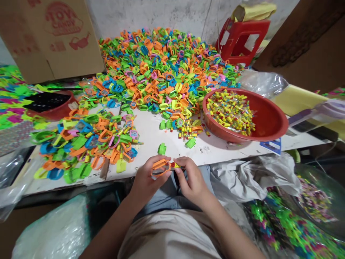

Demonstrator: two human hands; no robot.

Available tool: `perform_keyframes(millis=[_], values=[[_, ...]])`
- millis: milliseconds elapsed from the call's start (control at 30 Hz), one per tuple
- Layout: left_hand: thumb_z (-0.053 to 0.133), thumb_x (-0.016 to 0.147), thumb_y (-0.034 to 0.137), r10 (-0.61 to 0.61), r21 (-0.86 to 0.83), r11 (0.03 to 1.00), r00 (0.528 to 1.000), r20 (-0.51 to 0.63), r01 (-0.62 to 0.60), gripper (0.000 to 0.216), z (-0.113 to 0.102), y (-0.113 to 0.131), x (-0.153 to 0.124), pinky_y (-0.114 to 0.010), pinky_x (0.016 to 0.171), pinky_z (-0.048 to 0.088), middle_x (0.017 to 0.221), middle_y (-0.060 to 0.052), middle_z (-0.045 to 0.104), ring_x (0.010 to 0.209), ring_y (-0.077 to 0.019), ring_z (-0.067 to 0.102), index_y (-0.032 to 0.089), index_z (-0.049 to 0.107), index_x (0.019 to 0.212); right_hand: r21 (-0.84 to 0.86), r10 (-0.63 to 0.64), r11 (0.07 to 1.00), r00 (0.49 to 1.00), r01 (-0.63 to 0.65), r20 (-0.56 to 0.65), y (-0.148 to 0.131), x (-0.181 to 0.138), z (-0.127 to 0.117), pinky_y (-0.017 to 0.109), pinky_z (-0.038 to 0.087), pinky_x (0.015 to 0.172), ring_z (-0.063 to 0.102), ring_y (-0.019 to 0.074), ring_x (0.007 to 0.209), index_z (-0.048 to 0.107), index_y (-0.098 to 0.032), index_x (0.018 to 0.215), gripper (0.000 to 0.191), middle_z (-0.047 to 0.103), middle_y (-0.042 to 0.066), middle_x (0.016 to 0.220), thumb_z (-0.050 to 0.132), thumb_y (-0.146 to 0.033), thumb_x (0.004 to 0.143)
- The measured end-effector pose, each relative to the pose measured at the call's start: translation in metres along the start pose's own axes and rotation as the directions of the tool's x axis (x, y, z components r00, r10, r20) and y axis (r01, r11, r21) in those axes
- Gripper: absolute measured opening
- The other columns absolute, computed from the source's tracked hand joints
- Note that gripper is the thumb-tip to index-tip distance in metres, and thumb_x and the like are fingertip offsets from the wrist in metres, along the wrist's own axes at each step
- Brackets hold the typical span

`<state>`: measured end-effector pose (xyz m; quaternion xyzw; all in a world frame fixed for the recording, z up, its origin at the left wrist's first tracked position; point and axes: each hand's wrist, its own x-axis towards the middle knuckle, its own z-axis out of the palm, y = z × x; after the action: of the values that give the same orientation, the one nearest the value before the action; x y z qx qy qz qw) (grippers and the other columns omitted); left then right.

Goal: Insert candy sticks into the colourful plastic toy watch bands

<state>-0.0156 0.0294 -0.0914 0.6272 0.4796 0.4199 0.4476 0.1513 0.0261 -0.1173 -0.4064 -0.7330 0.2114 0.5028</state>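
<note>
Fingers (163, 159) of left hand (147, 179) and right hand (192, 181) pinch flat orange plastic loop (159, 166).

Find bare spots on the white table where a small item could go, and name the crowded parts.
Bare: the white table between the left pile and the red bowl, beyond the left hand and right hand holding an orange piece; also the edge strip before the bowl. Crowded: the big heap behind and the left pile itself.

An orange plastic toy frame (160, 166) is seen at six o'clock; a red round plastic bowl (269, 122) at three o'clock is filled with yellow-and-red wrapped candies (230, 111).
</note>
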Motion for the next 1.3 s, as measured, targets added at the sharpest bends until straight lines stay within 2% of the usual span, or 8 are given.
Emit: perform_keyframes(millis=[300,467,667,867,1033,1167,1233,1300], values=[[0.069,0.075,0.039,-0.048,0.027,0.998,0.998,-0.039,0.049,0.044,-0.001,-0.004,-0.008,-0.025,0.072,0.052,0.093,-0.002,0.069,0.080,-0.0168,0.066,0.022,0.054,0.112,-0.405,-0.056,0.896,0.952,0.181,0.302,-0.012,0.008,-0.012,0.036,0.041,0.068,0.056,0.0237,0.077,0.052,-0.016,0.103,0.019,0.063,0.011,0.087,0.039,-0.028,0.096],[0.065,0.078,0.041,-0.190,-0.006,0.982,0.980,0.061,0.191,0.051,-0.004,-0.001,-0.007,-0.022,0.059,0.047,0.074,0.003,0.063,0.064,-0.0128,0.058,0.022,0.046,0.121,-0.579,-0.070,0.773,0.942,0.259,0.328,-0.014,0.012,-0.010,0.033,0.028,0.057,0.052,0.0198,0.056,0.055,-0.018,0.078,0.032,0.060,0.006,0.062,0.038,-0.038,0.096],[0.062,0.079,0.041,-0.348,-0.011,0.931,0.899,0.265,0.364,0.048,-0.011,-0.005,-0.003,-0.023,0.055,0.048,0.066,0.004,0.061,0.059,-0.0123,0.058,0.019,0.046,0.119,-0.503,-0.120,0.786,0.887,0.360,0.447,-0.006,0.010,-0.006,0.030,0.025,0.058,0.052,0.0156,0.051,0.058,-0.019,0.082,0.020,0.062,0.001,0.059,0.046,-0.032,0.091],[0.061,0.081,0.040,-0.354,0.035,0.933,0.900,0.255,0.358,0.042,-0.033,-0.011,0.000,-0.021,0.058,0.047,0.064,0.005,0.060,0.058,-0.0109,0.057,0.019,0.048,0.115,-0.422,-0.125,0.853,0.907,0.306,0.403,0.004,0.009,0.018,0.028,0.025,0.058,0.054,0.0144,0.052,0.057,-0.019,0.079,0.018,0.062,0.000,0.058,0.047,-0.029,0.090],[0.060,0.081,0.043,-0.375,0.048,0.925,0.885,0.277,0.377,0.041,-0.053,-0.008,-0.007,-0.022,0.059,0.046,0.062,0.005,0.058,0.060,-0.0125,0.058,0.019,0.053,0.113,-0.325,-0.238,0.869,0.891,0.373,0.388,-0.001,0.018,0.039,0.028,0.027,0.057,0.052,0.0144,0.050,0.056,-0.020,0.075,0.022,0.060,-0.001,0.055,0.042,-0.027,0.092],[0.061,0.080,0.045,-0.346,0.223,0.924,0.927,0.143,0.310,0.038,-0.068,0.000,-0.017,-0.027,0.070,0.049,0.087,-0.002,0.066,0.077,-0.0166,0.062,0.021,0.058,0.109,-0.337,-0.226,0.868,0.895,0.364,0.385,-0.003,0.025,0.053,0.029,0.033,0.057,0.056,0.0172,0.055,0.056,-0.019,0.082,0.029,0.062,0.002,0.063,0.039,-0.039,0.095],[0.060,0.080,0.047,-0.266,0.362,0.892,0.962,-0.068,0.272,0.038,-0.088,0.004,-0.021,-0.029,0.082,0.049,0.104,-0.004,0.066,0.093,-0.0203,0.062,0.022,0.060,0.110,-0.362,-0.236,0.863,0.914,0.353,0.330,0.004,0.028,0.054,0.032,0.042,0.065,0.063,0.0226,0.074,0.056,-0.015,0.101,0.043,0.068,0.010,0.085,0.042,-0.055,0.092],[0.058,0.081,0.049,-0.146,0.454,0.834,0.918,-0.368,0.315,0.044,-0.123,0.006,-0.021,-0.032,0.086,0.049,0.110,-0.006,0.065,0.098,-0.0230,0.062,0.022,0.058,0.116,-0.383,-0.244,0.862,0.935,0.331,0.259,0.014,0.032,0.051,0.036,0.046,0.080,0.061,0.0276,0.099,0.048,-0.011,0.122,0.061,0.064,0.017,0.110,0.044,-0.061,0.089]])
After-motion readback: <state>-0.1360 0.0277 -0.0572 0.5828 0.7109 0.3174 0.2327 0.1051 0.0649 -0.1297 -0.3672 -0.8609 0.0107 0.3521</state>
